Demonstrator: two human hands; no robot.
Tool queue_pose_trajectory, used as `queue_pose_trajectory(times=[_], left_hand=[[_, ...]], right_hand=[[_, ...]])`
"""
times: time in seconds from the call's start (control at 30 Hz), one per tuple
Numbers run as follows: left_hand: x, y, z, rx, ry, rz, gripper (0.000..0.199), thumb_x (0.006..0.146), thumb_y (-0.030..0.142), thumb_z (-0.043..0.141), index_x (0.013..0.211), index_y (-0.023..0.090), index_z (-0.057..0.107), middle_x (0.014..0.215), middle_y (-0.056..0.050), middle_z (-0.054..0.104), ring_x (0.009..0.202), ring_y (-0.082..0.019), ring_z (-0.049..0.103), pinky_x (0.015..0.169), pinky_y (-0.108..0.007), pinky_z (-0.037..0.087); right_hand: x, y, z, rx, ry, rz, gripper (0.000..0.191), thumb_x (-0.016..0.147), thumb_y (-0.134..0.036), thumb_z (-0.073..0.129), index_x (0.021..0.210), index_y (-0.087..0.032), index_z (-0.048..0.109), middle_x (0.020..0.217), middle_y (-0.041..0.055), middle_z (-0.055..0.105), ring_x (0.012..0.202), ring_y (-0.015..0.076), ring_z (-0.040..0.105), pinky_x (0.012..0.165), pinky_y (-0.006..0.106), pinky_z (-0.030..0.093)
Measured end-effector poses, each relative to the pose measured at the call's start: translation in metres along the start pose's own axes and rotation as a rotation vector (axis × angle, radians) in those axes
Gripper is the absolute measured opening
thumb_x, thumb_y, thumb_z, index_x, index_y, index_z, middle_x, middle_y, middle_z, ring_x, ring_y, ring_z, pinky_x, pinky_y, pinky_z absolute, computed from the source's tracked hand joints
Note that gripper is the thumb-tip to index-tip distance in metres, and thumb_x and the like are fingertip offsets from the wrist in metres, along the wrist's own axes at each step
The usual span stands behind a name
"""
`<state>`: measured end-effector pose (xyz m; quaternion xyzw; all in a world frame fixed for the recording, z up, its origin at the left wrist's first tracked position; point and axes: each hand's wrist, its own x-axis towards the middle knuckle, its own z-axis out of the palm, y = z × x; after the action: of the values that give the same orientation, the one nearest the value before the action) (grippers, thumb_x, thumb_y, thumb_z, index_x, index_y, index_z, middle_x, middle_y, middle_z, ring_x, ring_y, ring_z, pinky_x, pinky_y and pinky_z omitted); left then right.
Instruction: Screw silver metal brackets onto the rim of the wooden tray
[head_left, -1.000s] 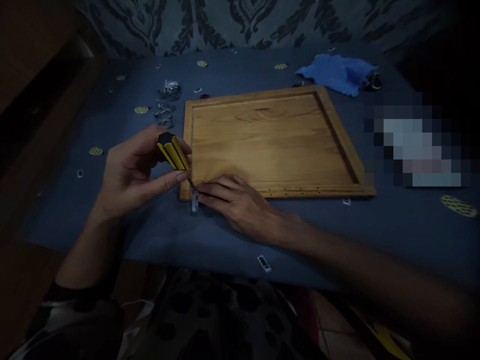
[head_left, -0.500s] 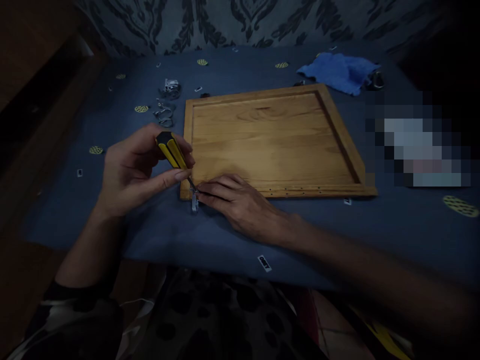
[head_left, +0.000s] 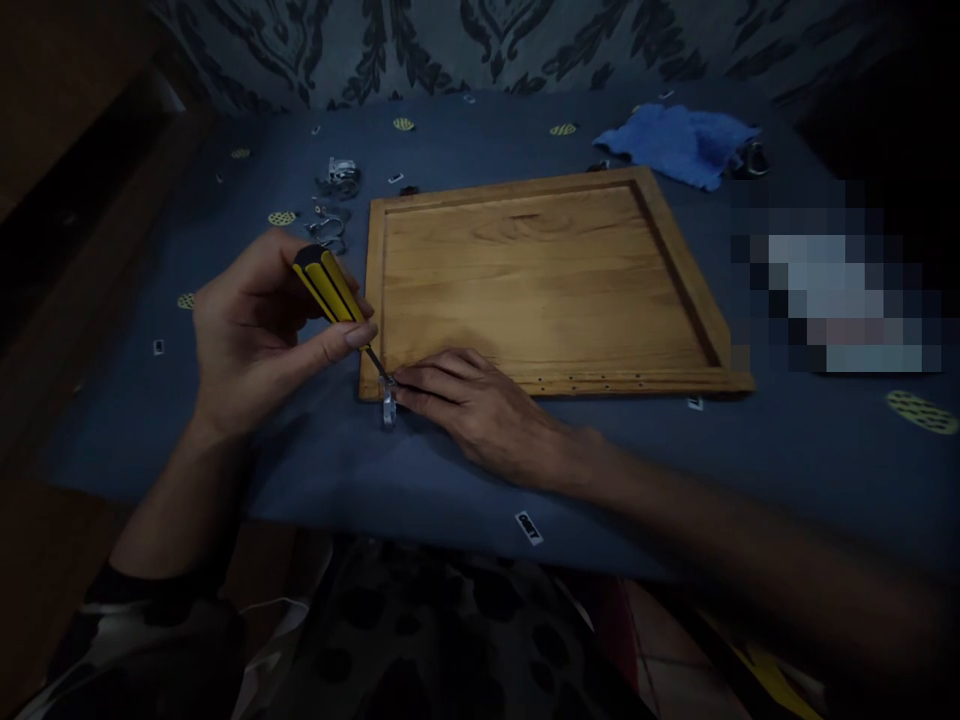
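Observation:
My left hand is closed around the yellow-and-black handle of a screwdriver, thumb and fingers along it. The screwdriver tilts, its tip down at a small metal hinge on the near left corner of a framed wooden panel. My right hand rests over the panel's near edge, its fingertips pinched at the hinge; their exact hold is partly hidden. The panel lies flat, and several small dark holes dot its near rail to the right of this hand.
Loose metal hinges and another metal fitting lie behind my left hand. A blue cloth sits at the back right, beside a dark object. The dark blue patterned cloth covers the work surface. Something at the right is blurred out.
My left hand and the screwdriver handle have shifted slightly left and up, tilting the screwdriver more, while its tip stays at the hinge. My right hand and the panel hold still.

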<state>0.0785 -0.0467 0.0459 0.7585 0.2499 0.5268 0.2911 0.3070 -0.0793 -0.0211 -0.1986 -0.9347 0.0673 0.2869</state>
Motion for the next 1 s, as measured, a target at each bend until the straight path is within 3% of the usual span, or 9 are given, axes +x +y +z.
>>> queue_pose_trajectory(times=[0.27,0.5,0.7,1.0], left_hand=[[0.003,-0.007,-0.001,0.075,-0.022,0.052,0.042,0.068,0.023,0.095,0.098,0.014,0.066,0.083,0.007,0.067,0.07,-0.01,0.072,0.059,-0.023,0.064],[0.003,-0.006,-0.003,0.121,-0.048,0.082,0.044,0.068,0.024,0.095,0.1,0.015,0.066,0.082,0.008,0.065,0.069,-0.008,0.071,0.056,-0.021,0.063],[0.001,0.001,-0.005,0.074,-0.135,0.04,0.04,0.079,0.012,0.085,0.114,0.02,0.069,0.098,0.006,0.073,0.088,-0.011,0.076,0.078,-0.025,0.068],[0.001,0.011,-0.003,0.07,-0.155,-0.038,0.044,0.079,0.003,0.082,0.119,0.018,0.072,0.095,0.001,0.077,0.088,-0.017,0.078,0.079,-0.028,0.07]], right_hand=[[-0.001,-0.001,-0.001,0.002,-0.012,0.013,0.037,0.102,-0.006,0.041,0.131,-0.008,0.064,0.13,0.016,0.071,0.119,0.0265,0.062,0.1,0.045,0.051],[-0.001,0.0,0.0,0.002,-0.004,0.013,0.04,0.101,-0.004,0.039,0.132,-0.008,0.063,0.13,0.0154,0.071,0.12,0.0258,0.061,0.1,0.045,0.052],[-0.001,0.0,0.0,0.013,-0.029,0.023,0.041,0.098,-0.002,0.041,0.132,-0.01,0.064,0.131,0.0154,0.07,0.121,0.0259,0.061,0.1,0.046,0.051],[-0.001,0.0,0.0,0.027,0.004,0.008,0.038,0.097,-0.002,0.046,0.131,-0.006,0.065,0.13,0.0175,0.071,0.118,0.0268,0.062,0.1,0.044,0.05]])
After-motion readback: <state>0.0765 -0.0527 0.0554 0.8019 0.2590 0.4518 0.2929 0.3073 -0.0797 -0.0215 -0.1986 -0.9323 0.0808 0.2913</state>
